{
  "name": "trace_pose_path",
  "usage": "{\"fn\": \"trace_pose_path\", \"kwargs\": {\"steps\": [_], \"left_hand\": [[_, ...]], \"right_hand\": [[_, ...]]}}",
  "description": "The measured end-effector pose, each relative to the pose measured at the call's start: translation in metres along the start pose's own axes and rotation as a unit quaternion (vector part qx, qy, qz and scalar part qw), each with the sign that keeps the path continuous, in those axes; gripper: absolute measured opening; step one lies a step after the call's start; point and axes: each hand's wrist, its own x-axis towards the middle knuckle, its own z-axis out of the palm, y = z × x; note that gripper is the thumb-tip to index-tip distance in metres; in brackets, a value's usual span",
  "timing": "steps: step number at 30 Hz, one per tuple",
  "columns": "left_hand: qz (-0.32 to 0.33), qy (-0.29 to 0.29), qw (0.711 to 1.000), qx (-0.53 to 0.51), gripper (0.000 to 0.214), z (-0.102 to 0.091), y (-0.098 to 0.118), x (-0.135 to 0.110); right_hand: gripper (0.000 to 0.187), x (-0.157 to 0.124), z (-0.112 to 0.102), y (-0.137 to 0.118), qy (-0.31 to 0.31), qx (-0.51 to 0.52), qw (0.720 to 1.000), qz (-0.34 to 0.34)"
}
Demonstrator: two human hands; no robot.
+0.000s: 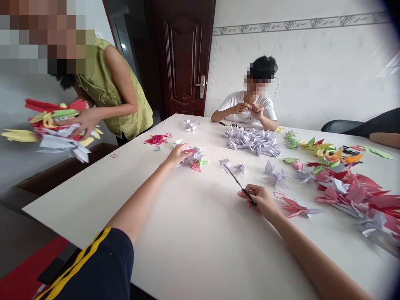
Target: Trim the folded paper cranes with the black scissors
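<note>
Left hand: the left hand (177,156) lies on a small heap of white and pink folded paper (195,159), its fingers (186,149) spread open and resting on the heap without gripping it.

Right hand: the right hand (258,198) has its curled fingers (246,192) closed around black scissors (242,186), whose blades point away across the table and end near two white folded paper pieces (231,166).

Table: the white table (131,200) carries a large lilac-white heap of folded paper (251,141), a red, pink and white heap (350,191), green, yellow and orange pieces (321,153), and a pink-red tangle of thin strips (158,139).

Co-workers: one standing person's hand (86,123) holds a colourful paper bunch (54,129) beside the table; a seated person's hands (249,111) meet opposite.
</note>
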Motion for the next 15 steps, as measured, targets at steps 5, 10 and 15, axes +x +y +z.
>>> {"fn": "trace_pose_path", "kwargs": {"steps": [5, 10, 15], "left_hand": [[0.014, -0.016, 0.999, -0.048, 0.061, 0.038, 0.006, 0.01], [0.094, 0.058, 0.985, -0.131, 0.048, 0.069, 0.047, 0.013], [0.137, 0.103, 0.972, -0.16, 0.036, 0.088, 0.091, -0.005]], "right_hand": [[0.051, -0.001, -0.002, 0.0, -0.008, 0.003, 1.0, -0.007], [0.049, 0.002, -0.007, 0.005, -0.029, 0.055, 0.998, -0.026], [0.047, 0.003, -0.01, 0.01, -0.032, 0.101, 0.993, -0.054]]}}
